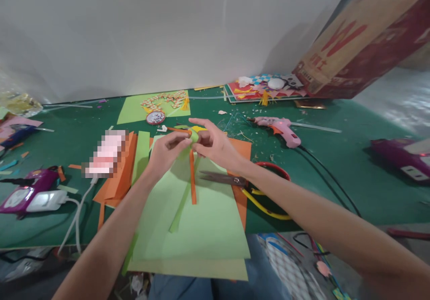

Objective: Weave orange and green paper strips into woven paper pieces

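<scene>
Between my two hands is a small fold of green and orange paper strips [194, 135]. My left hand [169, 150] pinches the fold from the left, thumb and fingers together. On its other side my right hand [217, 145] grips the same strips with thumb and lower fingers, its index finger stretched out. A loose orange strip end [192, 179] hangs down below the hands, and a green strip end [179, 210] slants to the lower left. Beneath lie light green paper sheets [201, 241]. Scissors [237, 181] with yellow and red handles lie partly under my right forearm.
A pink glue gun [280, 127] with a black cord lies at right. Orange paper [117, 181], a blurred-out pink device [107, 154] and a purple power strip [30, 192] are at left. Behind are a braided paper piece [164, 102] and a tilted paper bag [363, 40].
</scene>
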`<state>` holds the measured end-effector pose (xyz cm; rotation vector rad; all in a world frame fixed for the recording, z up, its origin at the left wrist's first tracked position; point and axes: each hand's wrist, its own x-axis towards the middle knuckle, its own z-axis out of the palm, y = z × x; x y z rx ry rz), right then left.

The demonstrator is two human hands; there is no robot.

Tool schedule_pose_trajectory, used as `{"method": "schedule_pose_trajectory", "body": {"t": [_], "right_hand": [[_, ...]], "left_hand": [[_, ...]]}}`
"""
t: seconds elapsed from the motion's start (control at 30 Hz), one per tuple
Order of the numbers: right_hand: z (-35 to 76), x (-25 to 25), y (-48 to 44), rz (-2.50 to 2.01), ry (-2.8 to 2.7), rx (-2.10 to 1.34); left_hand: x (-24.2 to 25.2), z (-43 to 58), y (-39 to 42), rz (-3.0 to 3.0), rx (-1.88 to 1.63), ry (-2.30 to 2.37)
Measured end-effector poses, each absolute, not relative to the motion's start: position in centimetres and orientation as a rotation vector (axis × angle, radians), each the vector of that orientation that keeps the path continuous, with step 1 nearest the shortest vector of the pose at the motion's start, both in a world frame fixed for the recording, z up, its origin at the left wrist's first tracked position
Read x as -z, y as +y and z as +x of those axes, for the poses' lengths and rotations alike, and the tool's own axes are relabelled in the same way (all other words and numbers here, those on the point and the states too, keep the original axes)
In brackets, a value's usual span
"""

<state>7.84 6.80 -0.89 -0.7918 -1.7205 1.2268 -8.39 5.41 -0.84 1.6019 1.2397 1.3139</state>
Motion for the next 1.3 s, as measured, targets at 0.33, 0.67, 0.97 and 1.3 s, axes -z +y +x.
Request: {"method": "schedule_pose_trajectory", "body": {"t": [0.33, 0.67, 0.97, 1.3], "right_hand": [[8.3, -0.1, 7.6, -0.924, -1.379, -1.605], [8.3, 0.2, 7.6, -0.86, -1.363, -1.515], [8.4, -0.2, 7.4, -0.744, -1.32, -1.64], [8.6, -0.3, 7.6, -0.68, -1.243, -1.85]], "left_hand": [[1.2, -9.1, 5.9, 1.388, -1.381, 1.119], [0.1, -8.6, 4.8, 1.581, -1.065, 1.151], [-0.3, -8.4, 4.5, 1.448, -1.005, 1.012], [0.2, -9.1, 4.9, 1.273, -0.894, 0.979]]}}
